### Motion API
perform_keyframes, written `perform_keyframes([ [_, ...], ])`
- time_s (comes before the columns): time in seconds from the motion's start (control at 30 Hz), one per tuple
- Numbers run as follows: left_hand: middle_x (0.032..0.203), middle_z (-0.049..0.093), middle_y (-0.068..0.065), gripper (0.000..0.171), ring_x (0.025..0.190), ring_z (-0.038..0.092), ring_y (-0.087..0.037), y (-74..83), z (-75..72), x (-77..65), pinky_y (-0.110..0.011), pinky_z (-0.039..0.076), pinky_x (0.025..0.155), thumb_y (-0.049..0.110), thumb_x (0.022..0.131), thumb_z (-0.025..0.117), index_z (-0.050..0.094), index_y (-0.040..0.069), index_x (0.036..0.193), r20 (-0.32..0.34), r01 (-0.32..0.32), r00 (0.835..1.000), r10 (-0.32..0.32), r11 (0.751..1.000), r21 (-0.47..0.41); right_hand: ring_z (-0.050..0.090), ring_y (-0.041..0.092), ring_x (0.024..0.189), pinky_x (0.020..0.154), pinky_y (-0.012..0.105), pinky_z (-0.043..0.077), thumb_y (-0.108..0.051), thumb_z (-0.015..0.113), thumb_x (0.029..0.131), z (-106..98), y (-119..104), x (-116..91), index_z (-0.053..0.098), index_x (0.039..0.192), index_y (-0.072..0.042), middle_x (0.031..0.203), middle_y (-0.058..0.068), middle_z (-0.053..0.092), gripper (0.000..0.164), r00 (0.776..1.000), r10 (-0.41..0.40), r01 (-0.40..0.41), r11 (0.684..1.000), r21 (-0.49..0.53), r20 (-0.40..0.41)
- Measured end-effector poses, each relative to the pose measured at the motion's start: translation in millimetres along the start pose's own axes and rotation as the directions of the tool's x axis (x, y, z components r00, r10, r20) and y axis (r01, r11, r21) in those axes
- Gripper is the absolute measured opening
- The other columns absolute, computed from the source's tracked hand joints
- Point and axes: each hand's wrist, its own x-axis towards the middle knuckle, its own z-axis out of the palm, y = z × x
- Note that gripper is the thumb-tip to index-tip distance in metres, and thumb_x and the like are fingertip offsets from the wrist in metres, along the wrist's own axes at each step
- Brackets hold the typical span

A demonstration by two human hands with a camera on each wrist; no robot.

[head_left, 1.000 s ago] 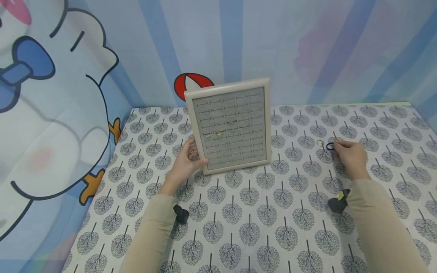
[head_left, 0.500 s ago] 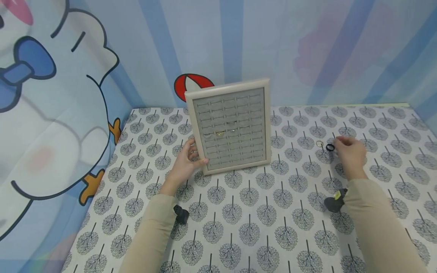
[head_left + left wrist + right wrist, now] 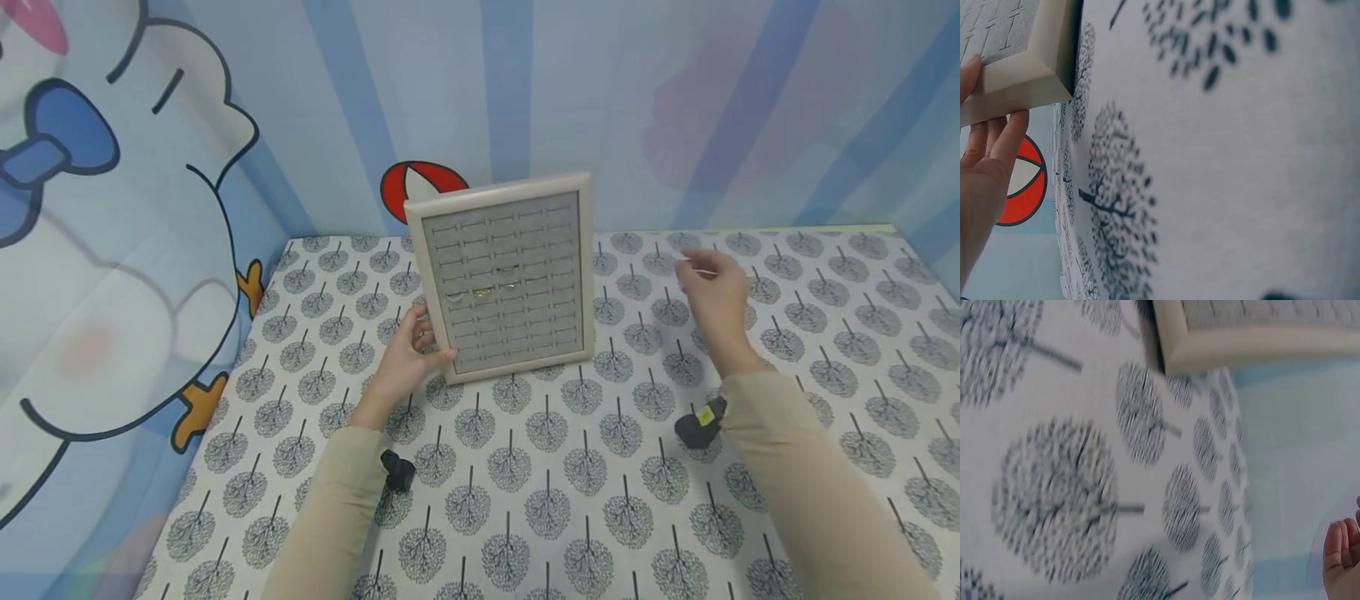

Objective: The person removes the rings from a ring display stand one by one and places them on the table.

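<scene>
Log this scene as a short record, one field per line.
Main object: framed board with a grey slotted face, standing on the cloth
Board contents: a few small rings in the middle rows, including a gold-toned ring
Left hand: grips the board's lower left side, thumb on the front
Right hand: right of the board, apart from it, fingers bent; whether it holds anything cannot be told
Surface: white cloth printed with dark trees
Background: blue striped backdrop with a cartoon figure at left

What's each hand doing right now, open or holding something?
Left hand: holding the frame by its side.
Right hand: fingers bent; can't tell whether it holds anything.
</scene>
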Motion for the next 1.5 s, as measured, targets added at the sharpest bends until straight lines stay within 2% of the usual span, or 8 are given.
perform_keyframes([
  [0.17, 0.133, 0.052, -0.013, 0.082, 0.128, 0.051, -0.029, 1.7, 0.3, -0.3, -0.044, 0.043, 0.109, -0.001, 0.080, 0.069, 0.028, 0.019, 0.147, 0.000, 0.000, 1.000, 0.000, 1.000, -0.005, 0.054, 0.015, 0.110, 0.091, 0.027, 0.050, -0.023, 0.051, 0.097, 16, -32, -12, 0.056, 0.130, -0.009, 0.124, 0.011, 0.058, 0.037, 0.994, -0.108, 0.107, 0.993, 0.054, 0.028],
  [0.27, 0.134, 0.052, -0.013, 0.082, 0.128, 0.051, -0.029, 2.4, 0.4, -0.8, -0.044, 0.043, 0.109, -0.001, 0.080, 0.070, 0.028, 0.019, 0.147, -0.001, -0.002, 1.000, 0.002, 1.000, -0.005, 0.054, 0.021, 0.116, 0.097, 0.033, 0.049, -0.022, 0.053, 0.096, 24, -51, -20, 0.056, 0.129, -0.008, 0.127, 0.013, 0.059, 0.035, 0.987, -0.153, 0.147, 0.984, 0.103, 0.051],
  [0.37, 0.134, 0.052, -0.013, 0.082, 0.128, 0.050, -0.029, 2.2, 0.2, -1.2, -0.045, 0.043, 0.110, 0.000, 0.080, 0.069, 0.027, 0.018, 0.148, -0.002, -0.005, 1.000, 0.005, 1.000, -0.003, 0.056, 0.022, 0.115, 0.100, 0.035, 0.049, -0.020, 0.054, 0.096, 32, -64, -28, 0.058, 0.126, -0.006, 0.125, 0.013, 0.061, 0.034, 0.974, -0.215, 0.203, 0.968, 0.145, 0.070],
  [0.53, 0.134, 0.052, -0.014, 0.082, 0.128, 0.051, -0.029, 1.1, -0.3, -1.4, -0.045, 0.042, 0.110, -0.001, 0.080, 0.069, 0.027, 0.018, 0.148, -0.001, -0.007, 1.000, 0.007, 1.000, -0.001, 0.059, 0.024, 0.110, 0.098, 0.036, 0.051, -0.013, 0.056, 0.094, 46, -79, -38, 0.060, 0.120, -0.001, 0.120, 0.015, 0.063, 0.029, 0.926, -0.360, 0.341, 0.926, 0.159, 0.109],
  [0.7, 0.133, 0.053, -0.014, 0.082, 0.126, 0.052, -0.029, 2.1, -0.1, -1.9, -0.045, 0.043, 0.109, -0.003, 0.079, 0.069, 0.028, 0.018, 0.147, -0.002, -0.008, 1.000, 0.008, 1.000, -0.011, 0.062, 0.026, 0.103, 0.089, 0.037, 0.055, -0.006, 0.058, 0.091, 58, -92, -45, 0.063, 0.112, 0.002, 0.113, 0.018, 0.066, 0.023, 0.861, -0.480, 0.462, 0.876, 0.138, 0.169],
  [0.9, 0.132, 0.053, -0.014, 0.082, 0.126, 0.052, -0.029, 1.6, -0.2, -1.7, -0.044, 0.044, 0.109, -0.003, 0.079, 0.069, 0.029, 0.018, 0.147, -0.003, -0.013, 1.000, 0.013, 1.000, -0.014, 0.063, 0.029, 0.103, 0.091, 0.036, 0.055, -0.005, 0.058, 0.091, 71, -104, -54, 0.063, 0.112, 0.003, 0.113, 0.018, 0.066, 0.023, 0.807, -0.517, 0.505, 0.855, 0.119, 0.286],
  [1.03, 0.132, 0.053, -0.014, 0.082, 0.126, 0.052, -0.030, 1.6, -0.4, -2.3, -0.044, 0.044, 0.109, -0.003, 0.079, 0.070, 0.029, 0.018, 0.147, -0.005, -0.013, 1.000, 0.013, 1.000, -0.017, 0.063, 0.029, 0.103, 0.091, 0.036, 0.055, -0.004, 0.059, 0.090, 79, -107, -56, 0.064, 0.111, 0.003, 0.113, 0.018, 0.067, 0.023, 0.777, -0.545, 0.551, 0.831, 0.080, 0.314],
  [1.5, 0.134, 0.051, -0.015, 0.083, 0.128, 0.050, -0.030, 0.4, -0.9, -0.6, -0.045, 0.043, 0.109, -0.003, 0.079, 0.069, 0.027, 0.017, 0.148, 0.006, -0.007, 1.000, 0.008, 1.000, -0.020, 0.061, 0.027, 0.106, 0.096, 0.037, 0.052, -0.005, 0.062, 0.088, 88, -108, -58, 0.066, 0.111, -0.003, 0.117, 0.014, 0.065, 0.023, 0.791, -0.509, 0.550, 0.835, -0.031, 0.341],
])
